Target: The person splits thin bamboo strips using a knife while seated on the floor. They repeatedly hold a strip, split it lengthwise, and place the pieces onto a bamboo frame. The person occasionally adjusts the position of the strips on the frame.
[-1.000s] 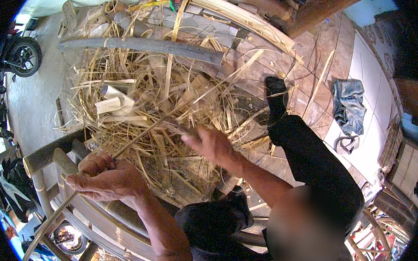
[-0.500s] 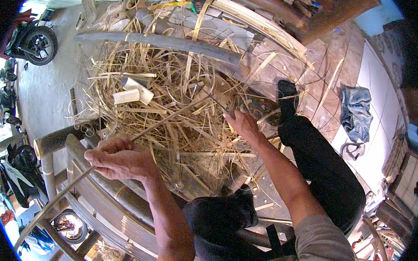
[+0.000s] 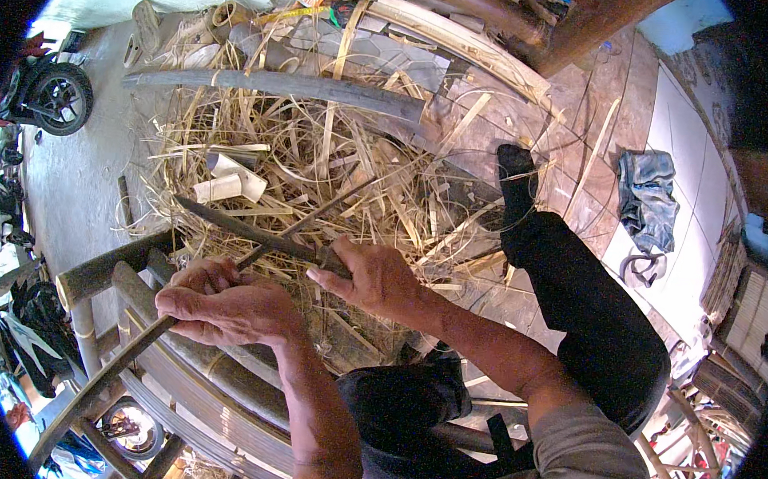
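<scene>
My left hand [image 3: 232,305] is closed around a long thin bamboo strip [image 3: 117,365]. The strip slants from the lower left, through my fingers, up toward the middle. My right hand [image 3: 374,279] grips the handle of a long knife with a dark, pointed blade [image 3: 234,222]. The blade points left and crosses the strip just beyond my left hand; whether it touches the strip I cannot tell. Beneath both hands a wide heap of curled bamboo shavings [image 3: 345,152] covers the floor.
A bamboo bench [image 3: 215,366] stands at my lower left. A long dark bamboo piece [image 3: 279,85] lies across the far side of the heap, with pale offcuts [image 3: 232,183] nearer. My black-trousered leg [image 3: 569,270] stretches out right, near a folded blue cloth [image 3: 647,200]. A motorcycle wheel [image 3: 60,98] is far left.
My right hand has come back toward me and left, bringing the knife from the strip's far end to near my left hand. My left hand remains closed on the strip.
</scene>
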Demonstrator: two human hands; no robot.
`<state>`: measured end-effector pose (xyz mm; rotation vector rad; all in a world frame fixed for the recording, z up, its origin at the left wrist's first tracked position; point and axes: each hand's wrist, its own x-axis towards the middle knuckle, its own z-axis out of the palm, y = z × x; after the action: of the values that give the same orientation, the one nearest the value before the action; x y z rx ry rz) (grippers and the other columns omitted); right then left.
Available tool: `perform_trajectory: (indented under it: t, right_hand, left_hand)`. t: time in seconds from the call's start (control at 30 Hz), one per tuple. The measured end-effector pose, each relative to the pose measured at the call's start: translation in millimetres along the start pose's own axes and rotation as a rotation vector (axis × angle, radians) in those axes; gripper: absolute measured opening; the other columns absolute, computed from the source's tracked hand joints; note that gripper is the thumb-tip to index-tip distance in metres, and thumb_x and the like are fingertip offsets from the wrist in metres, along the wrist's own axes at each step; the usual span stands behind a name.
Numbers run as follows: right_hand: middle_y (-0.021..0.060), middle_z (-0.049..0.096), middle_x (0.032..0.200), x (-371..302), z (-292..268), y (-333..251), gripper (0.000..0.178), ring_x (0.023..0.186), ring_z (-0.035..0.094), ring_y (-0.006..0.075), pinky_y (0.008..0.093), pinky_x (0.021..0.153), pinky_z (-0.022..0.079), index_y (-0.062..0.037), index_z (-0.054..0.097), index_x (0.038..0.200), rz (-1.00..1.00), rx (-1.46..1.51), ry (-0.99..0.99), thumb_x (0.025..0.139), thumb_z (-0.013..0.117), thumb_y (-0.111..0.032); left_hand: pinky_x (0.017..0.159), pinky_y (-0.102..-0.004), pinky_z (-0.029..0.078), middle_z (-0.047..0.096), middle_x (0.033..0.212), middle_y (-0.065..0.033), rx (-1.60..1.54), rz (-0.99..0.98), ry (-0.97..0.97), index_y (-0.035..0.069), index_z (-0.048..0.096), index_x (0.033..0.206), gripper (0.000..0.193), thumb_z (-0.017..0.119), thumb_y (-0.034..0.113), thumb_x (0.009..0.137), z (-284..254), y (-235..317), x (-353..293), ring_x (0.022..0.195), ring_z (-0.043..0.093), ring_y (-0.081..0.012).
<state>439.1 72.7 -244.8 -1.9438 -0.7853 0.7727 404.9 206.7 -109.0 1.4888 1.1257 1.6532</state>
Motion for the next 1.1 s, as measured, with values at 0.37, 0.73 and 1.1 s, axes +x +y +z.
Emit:
perform_trajectory:
  t: [0.37,0.73,1.1]
  right_hand:
    - [0.0219,0.063,0.065,11,3,20,0.062,0.061,0.065,0.0381,0.0482,0.057,0.052,0.0027,0.059,0.085,0.213,0.030,0.009,0.094,0.053,-0.058]
    - [0.0208,0.065,0.073,5,6,63,0.053,0.069,0.067,0.0385,0.0493,0.064,0.052,-0.0007,0.059,0.096,0.192,-0.183,-0.104,0.094,0.057,-0.053]
    - [0.0233,0.063,0.071,-4,-4,105,0.061,0.068,0.066,0.0409,0.0504,0.063,0.050,-0.0010,0.060,0.090,-0.024,-0.208,-0.161,0.093,0.054,-0.061]
  left_hand:
    - [0.046,-0.0244,0.026,0.037,0.056,0.0025,0.079,-0.058,0.166,0.015,0.038,0.065,0.055,0.036,0.052,0.105,-2,-5,8,0.052,0.035,-0.0085]
    - [0.051,-0.0278,0.032,0.038,0.059,0.0022,0.083,-0.075,0.166,0.015,0.037,0.065,0.054,0.040,0.054,0.104,-1,-11,23,0.055,0.037,-0.0121]
    - [0.045,-0.0262,0.025,0.037,0.057,0.0033,0.040,-0.104,0.110,0.015,0.040,0.065,0.056,0.039,0.056,0.103,-12,-15,19,0.050,0.032,-0.0087]
